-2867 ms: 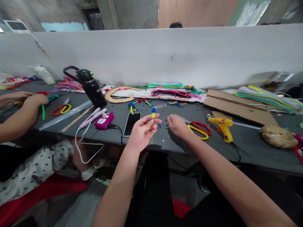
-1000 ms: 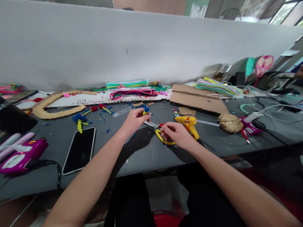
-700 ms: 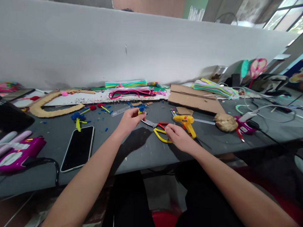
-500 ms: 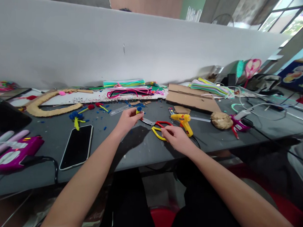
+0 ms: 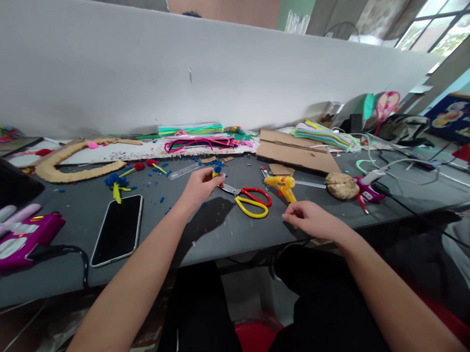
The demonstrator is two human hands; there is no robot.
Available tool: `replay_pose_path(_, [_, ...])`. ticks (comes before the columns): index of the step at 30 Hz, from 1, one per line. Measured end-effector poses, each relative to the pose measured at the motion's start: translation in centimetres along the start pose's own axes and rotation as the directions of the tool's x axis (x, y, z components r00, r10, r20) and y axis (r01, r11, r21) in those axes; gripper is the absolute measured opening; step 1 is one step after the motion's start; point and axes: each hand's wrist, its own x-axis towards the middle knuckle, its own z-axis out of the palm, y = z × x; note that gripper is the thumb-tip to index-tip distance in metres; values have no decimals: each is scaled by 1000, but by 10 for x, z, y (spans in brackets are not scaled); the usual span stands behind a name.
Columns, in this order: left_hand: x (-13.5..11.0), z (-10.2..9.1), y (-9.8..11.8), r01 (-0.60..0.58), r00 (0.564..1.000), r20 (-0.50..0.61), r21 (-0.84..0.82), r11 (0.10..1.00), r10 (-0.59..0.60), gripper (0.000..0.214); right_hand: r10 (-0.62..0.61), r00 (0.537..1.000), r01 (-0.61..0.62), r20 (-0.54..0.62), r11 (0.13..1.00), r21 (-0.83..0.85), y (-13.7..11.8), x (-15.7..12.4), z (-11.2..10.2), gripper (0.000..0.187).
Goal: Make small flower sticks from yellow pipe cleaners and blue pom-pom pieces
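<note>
My left hand is pinched round a small yellow stem topped with a blue pompom, held just above the grey table. Red and yellow handled scissors lie flat on the table between my hands, touched by neither. My right hand rests near the table's front edge, just below a yellow glue gun, with its fingers curled together; whether anything is in them I cannot make out.
A black phone and a magenta glue gun lie at the left. Cardboard sheets, pipe-cleaner bundles, a beige curved piece, blue scraps, a brown lump and cables fill the back and right. A white partition stands behind.
My right hand left the scissors' handles and slid right toward the table edge below the glue gun. The scissors stay on the table. My left hand keeps the pompom stem. The camera turned right.
</note>
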Motion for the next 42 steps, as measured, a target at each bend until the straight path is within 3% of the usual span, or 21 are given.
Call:
replay_pose_path(3, [0,1,0,-11,1000,-1,13,1000,11,30,49,997,-55,-53,991,-123,16,-6,-17,41])
replay_pose_path(7, [0,2,0,-4,1000,-4,25,1000,5,32,143,966,-186,-214,962,-199,26,-2,-25,39])
replay_pose_path(11, [-1,3,0,-2,1000,3,34,999,2,33,125,954,-190,-272,956,-224,22,17,-13,67])
replay_pose_path(14, [-2,3,0,-3,1000,6,38,999,3,32,92,948,-175,-303,950,-258,16,35,-3,69])
replay_pose_path(18, [-3,4,0,29,999,29,15,999,-29,29,139,918,-238,-372,942,-236,10,52,4,64])
replay_pose_path(21, [-3,6,-3,73,995,65,-16,997,-72,27,111,900,-181,-422,975,-130,5,55,6,50])
replay_pose_path(23, [-3,8,-5,105,990,102,-20,994,-103,25,92,909,-80,-406,996,47,-1,54,9,45])
replay_pose_path(27, [-3,10,-8,177,975,146,-38,984,-169,25,81,950,50,-301,914,402,-21,53,20,41])
replay_pose_path(32, [-7,12,-3,260,954,148,36,965,-262,26,32,953,134,-301,847,514,-36,56,33,26])
replay_pose_path(36, [-8,14,-2,236,958,154,63,970,-243,25,-3,954,174,-299,819,546,-41,60,39,28])
replay_pose_path(38, [-8,14,-2,190,965,174,49,981,-196,27,3,951,193,-310,776,601,-46,62,43,29])
replay_pose_path(42, [-8,13,-3,94,973,210,42,995,-101,35,75,946,215,-315,583,783,-62,65,53,35])
